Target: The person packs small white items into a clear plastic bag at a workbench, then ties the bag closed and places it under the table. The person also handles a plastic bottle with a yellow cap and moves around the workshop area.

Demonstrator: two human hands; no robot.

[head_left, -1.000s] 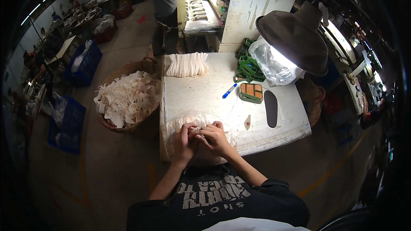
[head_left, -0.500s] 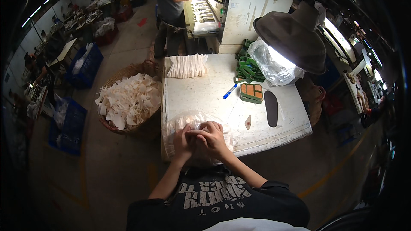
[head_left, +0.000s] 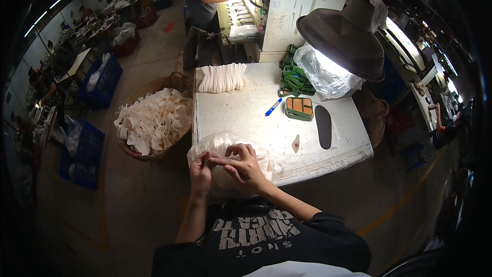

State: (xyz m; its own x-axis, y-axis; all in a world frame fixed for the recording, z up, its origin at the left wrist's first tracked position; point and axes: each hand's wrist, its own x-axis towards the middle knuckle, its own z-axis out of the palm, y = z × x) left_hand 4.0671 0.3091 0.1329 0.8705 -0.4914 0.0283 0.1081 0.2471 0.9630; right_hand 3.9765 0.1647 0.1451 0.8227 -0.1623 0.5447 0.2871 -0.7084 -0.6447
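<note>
A clear plastic bag (head_left: 223, 140) filled with off-white pieces lies at the near left corner of the white table, directly beneath both hands. My left hand (head_left: 201, 174) is closed in a pinch at the bag's left side, on what looks like a bit of its plastic; the fingers partly hide it. From the right, my right hand (head_left: 245, 168) reaches over the bag with bent, spread fingers. One of its fingers stretches across to the left fingertips, and its thumb stands apart. Nothing shows between the right fingers.
The table (head_left: 236, 115) also bears a pleated off-white stack (head_left: 222, 78), a blue marker (head_left: 273, 107), a green-rimmed block (head_left: 299, 108), green frames (head_left: 297, 81), a dark insole shape (head_left: 323, 126) and crumpled plastic (head_left: 323, 72). A lamp (head_left: 341, 36) overhangs it. Left stands a wicker basket (head_left: 130, 95); ahead, a co-worker (head_left: 200, 2).
My hands have moved apart from their close clasp over the bag. The left went left and slightly down; the right opened its fingers. My view shifted slightly.
</note>
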